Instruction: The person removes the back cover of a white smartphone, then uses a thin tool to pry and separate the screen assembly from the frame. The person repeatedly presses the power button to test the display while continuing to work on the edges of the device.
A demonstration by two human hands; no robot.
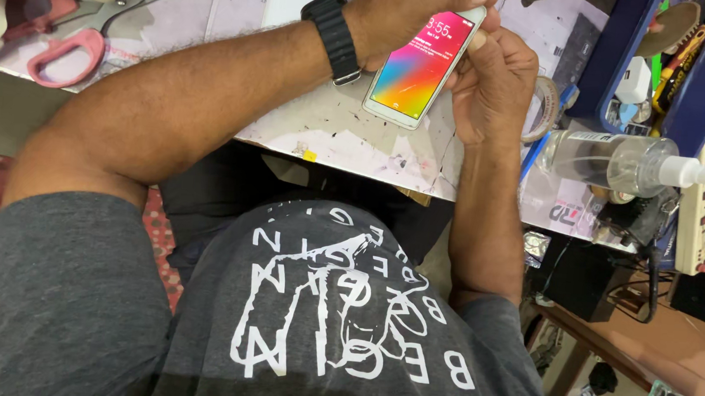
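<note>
White smartphone point(422, 69), screen lit, sits clamped between left hand point(407, 7) and right hand point(493, 84) above the worn worktable point(348, 136). It looks light, stiff, slippery, fragile; hold the edges. Spray bottle point(611, 161) lies at three o'clock.

Bare counter point(348, 136) lies open along its near edge below the phone point(421, 65); pink scissors point(91, 27) block the far left; a spray bottle point(620, 161) and tape roll point(546, 108) crowd the right edge.

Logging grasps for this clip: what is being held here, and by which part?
A white smartphone with a lit, colourful screen. The left hand grips its top end; the right hand steadies its right long edge.
</note>
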